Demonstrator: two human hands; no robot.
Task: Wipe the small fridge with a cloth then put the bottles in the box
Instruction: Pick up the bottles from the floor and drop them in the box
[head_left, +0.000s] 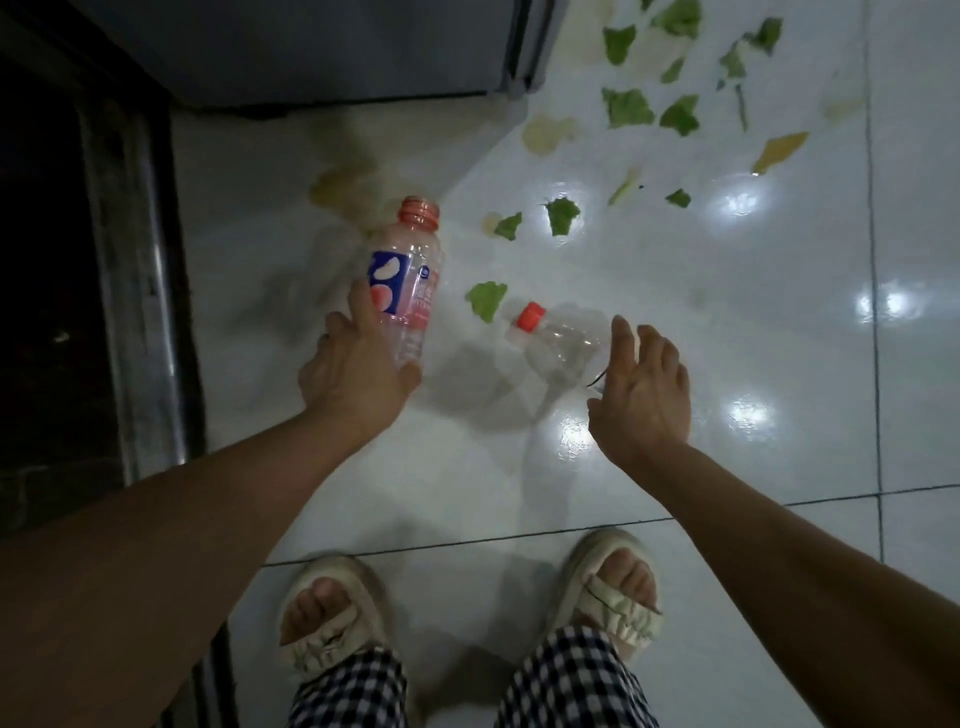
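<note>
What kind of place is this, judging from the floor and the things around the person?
Probably a home kitchen floor, though I cannot be sure. Glossy white tiles carry scattered green leaf scraps and yellowish spills, and the grey base of an appliance, likely the small fridge, stands ahead.

Both forearms are bare, without sleeves. Black-and-white checked trousers (576, 680) hang below the hands. Cream ruffled sandals (618, 618) cover both feet.
</note>
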